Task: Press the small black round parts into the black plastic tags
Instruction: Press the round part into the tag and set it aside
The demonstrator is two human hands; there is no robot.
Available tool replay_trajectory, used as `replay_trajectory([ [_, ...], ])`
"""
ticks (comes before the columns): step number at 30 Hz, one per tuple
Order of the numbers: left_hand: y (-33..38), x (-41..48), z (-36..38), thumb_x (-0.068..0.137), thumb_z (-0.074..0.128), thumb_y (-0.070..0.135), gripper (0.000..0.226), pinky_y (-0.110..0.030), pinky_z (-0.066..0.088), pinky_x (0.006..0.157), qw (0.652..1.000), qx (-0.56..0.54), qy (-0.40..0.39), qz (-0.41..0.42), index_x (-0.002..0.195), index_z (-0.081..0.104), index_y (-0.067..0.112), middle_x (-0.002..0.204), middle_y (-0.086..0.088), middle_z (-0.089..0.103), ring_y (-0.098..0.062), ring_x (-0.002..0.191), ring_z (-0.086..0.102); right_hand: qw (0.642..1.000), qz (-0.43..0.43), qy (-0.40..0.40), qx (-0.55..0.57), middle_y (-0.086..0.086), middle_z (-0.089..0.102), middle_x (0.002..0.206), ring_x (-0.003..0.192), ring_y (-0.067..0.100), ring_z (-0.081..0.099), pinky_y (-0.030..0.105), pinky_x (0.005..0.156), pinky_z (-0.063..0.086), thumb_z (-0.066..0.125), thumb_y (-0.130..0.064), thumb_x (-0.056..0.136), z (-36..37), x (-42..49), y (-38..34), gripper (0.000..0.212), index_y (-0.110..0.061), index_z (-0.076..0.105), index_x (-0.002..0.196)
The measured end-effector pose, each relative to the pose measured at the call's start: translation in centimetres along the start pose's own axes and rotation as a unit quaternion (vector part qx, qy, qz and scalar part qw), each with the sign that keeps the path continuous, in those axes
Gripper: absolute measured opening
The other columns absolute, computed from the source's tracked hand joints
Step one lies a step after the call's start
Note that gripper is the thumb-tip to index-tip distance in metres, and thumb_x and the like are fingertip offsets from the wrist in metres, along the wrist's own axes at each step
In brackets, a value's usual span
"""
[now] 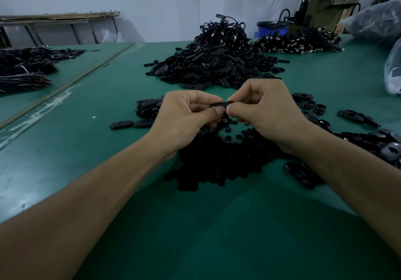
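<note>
Lower frame: two bare forearms enter from the bottom corners, both cut off by the frame edge, with an open stretch of the green matted work table (217, 225) between them. Just beyond, at frame centre, a dark mound of small black round plastic parts (217, 162) lies on the table, its near edge ragged and single pieces hard to separate in the shadow; the wrists cover both its flanks. Above the mound, the left hand (186, 114) and the right hand (267, 110) meet, fingers curled, each pinching one end of a flat black plastic tag (219, 104) seen edge-on. Whether a round part sits in it cannot be told. Loose glossy black oval tags (121, 125) lie left of the hands, and more scattered slotted tags (358, 117) at right, running off the right edge. Open green surface extends at centre left up to a raised seam strip (65, 86). Farther, upper centre, a tall heap of black tags (217, 62); upper right, a lower heap of corded tags (297, 41); left edge, a partly cropped dark pile (26, 62). A clear plastic bag (393, 69) is cut off at right. Beyond the table's far edge: a blue bin (271, 27), an olive-green machine (321, 12), a metal rack (58, 18).
</note>
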State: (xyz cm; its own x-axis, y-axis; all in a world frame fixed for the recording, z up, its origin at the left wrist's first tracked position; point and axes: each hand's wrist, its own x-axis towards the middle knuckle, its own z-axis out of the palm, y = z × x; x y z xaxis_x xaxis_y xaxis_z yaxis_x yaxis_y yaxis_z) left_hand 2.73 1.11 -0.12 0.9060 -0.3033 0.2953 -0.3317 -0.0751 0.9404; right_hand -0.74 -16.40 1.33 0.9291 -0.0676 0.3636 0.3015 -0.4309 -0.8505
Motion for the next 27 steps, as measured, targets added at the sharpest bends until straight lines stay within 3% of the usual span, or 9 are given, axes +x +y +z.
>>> replay_trajectory([
  [6,0.3,0.1,-0.3,0.081,0.078,-0.002,0.011,-0.017,0.054,0.060,1.000,-0.012,-0.012,-0.001,0.084,0.074,0.008,0.070,-0.006,0.075,-0.010,0.060,0.069,0.999,0.004,-0.024,0.021,0.006,0.070,0.065,0.056,0.009,0.059,0.025,0.059,0.051,0.076,-0.004,0.079,-0.2,0.0,0.0,0.008,-0.007,0.068,0.078],
  [11,0.1,0.3,-0.5,0.081,0.079,0.000,0.011,-0.018,0.055,0.061,1.000,0.013,-0.002,0.002,0.083,0.075,0.010,0.071,-0.008,0.075,-0.012,0.061,0.068,0.999,0.003,-0.031,-0.003,0.001,0.072,0.067,0.059,0.008,0.066,0.024,0.062,0.054,0.076,-0.010,0.083,-0.1,0.1,0.2,0.006,-0.014,0.072,0.081],
  [14,-0.6,0.5,-0.8,0.084,0.077,0.004,0.018,-0.021,0.056,0.065,0.995,0.075,0.061,0.019,0.086,0.075,0.021,0.073,0.001,0.076,-0.011,0.062,0.069,0.992,-0.032,0.005,-0.125,-0.008,0.071,0.072,0.065,0.001,0.066,0.015,0.065,0.052,0.065,-0.017,0.094,0.0,0.1,0.6,0.013,-0.022,0.076,0.098],
  [16,-1.0,0.8,-1.6,0.086,0.076,0.009,0.022,-0.020,0.056,0.065,0.983,0.127,0.130,0.030,0.088,0.074,0.030,0.076,0.008,0.076,-0.008,0.064,0.070,0.972,-0.048,0.015,-0.229,-0.009,0.071,0.094,0.064,-0.001,0.059,0.014,0.070,0.052,0.054,-0.015,0.099,-0.2,-0.1,0.7,0.025,-0.018,0.071,0.117],
  [18,-1.3,1.1,-2.6,0.087,0.075,0.012,0.025,-0.017,0.055,0.063,0.969,0.153,0.191,0.034,0.088,0.072,0.037,0.074,0.012,0.075,-0.004,0.064,0.070,0.931,-0.033,0.001,-0.364,0.004,0.066,0.122,0.085,0.009,0.058,0.034,0.094,0.050,0.049,-0.016,0.099,-0.3,-0.3,0.9,0.034,-0.018,0.063,0.130],
  [19,-1.5,1.2,-3.1,0.088,0.074,0.013,0.026,-0.016,0.055,0.063,0.963,0.160,0.213,0.034,0.088,0.070,0.039,0.073,0.014,0.074,-0.003,0.064,0.070,0.901,-0.010,-0.008,-0.433,0.009,0.061,0.129,0.103,0.019,0.057,0.042,0.101,0.042,0.048,-0.020,0.099,-0.3,-0.3,1.1,0.035,-0.019,0.061,0.131],
  [20,-1.6,1.4,-3.5,0.089,0.074,0.013,0.026,-0.014,0.055,0.063,0.958,0.166,0.231,0.031,0.088,0.070,0.039,0.073,0.015,0.073,-0.001,0.063,0.070,0.874,0.019,-0.020,-0.485,0.011,0.057,0.131,0.116,0.030,0.050,0.046,0.104,0.035,0.047,-0.025,0.098,-0.3,-0.4,1.1,0.035,-0.020,0.060,0.131],
  [22,-2.0,1.8,-4.2,0.089,0.073,0.015,0.019,-0.012,0.055,0.065,0.952,0.178,0.250,0.019,0.093,0.072,0.034,0.076,0.015,0.071,0.000,0.062,0.068,0.849,0.073,-0.044,-0.522,0.014,0.055,0.125,0.121,0.037,0.044,0.049,0.103,0.028,0.043,-0.032,0.099,-0.2,-0.6,1.1,0.036,-0.019,0.058,0.129],
  [27,-2.9,2.1,-5.2,0.089,0.075,0.022,0.015,-0.025,0.055,0.090,0.939,0.233,0.253,-0.006,0.104,0.077,0.020,0.080,0.017,0.066,0.003,0.080,0.064,0.863,0.088,-0.045,-0.495,0.007,0.066,0.110,0.107,0.033,0.053,0.047,0.096,0.029,0.041,-0.031,0.098,-0.1,-0.5,1.3,0.032,-0.019,0.063,0.118],
])
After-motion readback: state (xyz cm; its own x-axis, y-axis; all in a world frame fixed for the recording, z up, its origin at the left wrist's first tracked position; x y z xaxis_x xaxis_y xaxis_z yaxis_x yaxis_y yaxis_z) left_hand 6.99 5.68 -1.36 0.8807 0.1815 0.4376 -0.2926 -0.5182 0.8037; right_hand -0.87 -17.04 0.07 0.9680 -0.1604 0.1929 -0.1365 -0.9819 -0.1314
